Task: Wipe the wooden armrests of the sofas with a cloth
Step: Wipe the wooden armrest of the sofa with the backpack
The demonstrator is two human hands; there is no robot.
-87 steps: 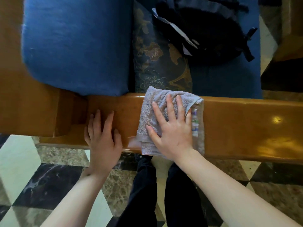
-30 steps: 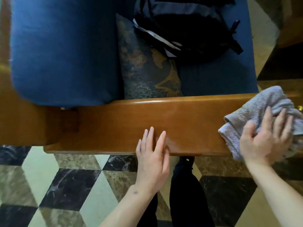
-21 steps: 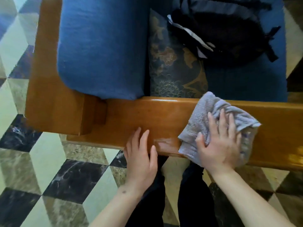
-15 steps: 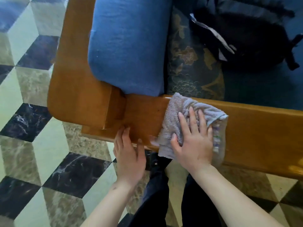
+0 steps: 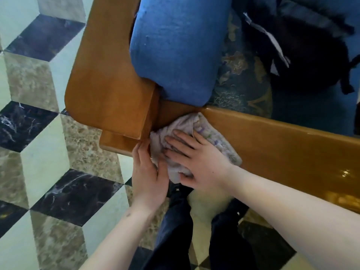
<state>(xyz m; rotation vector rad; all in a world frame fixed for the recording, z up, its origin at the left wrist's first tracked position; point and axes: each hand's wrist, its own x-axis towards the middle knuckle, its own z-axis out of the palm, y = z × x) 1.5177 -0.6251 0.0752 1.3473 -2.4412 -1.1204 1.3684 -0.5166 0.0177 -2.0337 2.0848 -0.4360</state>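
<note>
A glossy wooden armrest runs from the middle to the right edge. A pale grey cloth lies bunched at its left end, tight against the wooden back frame. My right hand presses flat on the cloth with fingers spread. Touching the cloth's left edge, my left hand rests on the armrest's near edge, fingers together and pointing up at the corner joint. Part of the cloth is hidden under my right palm.
A blue back cushion, a patterned pillow and a black backpack sit on the sofa behind the armrest. Checkered marble floor spreads to the left. My dark trouser legs stand below the armrest.
My right hand has slid the cloth left along the armrest into the corner by the back frame. My left hand has moved left with it and now touches the cloth.
</note>
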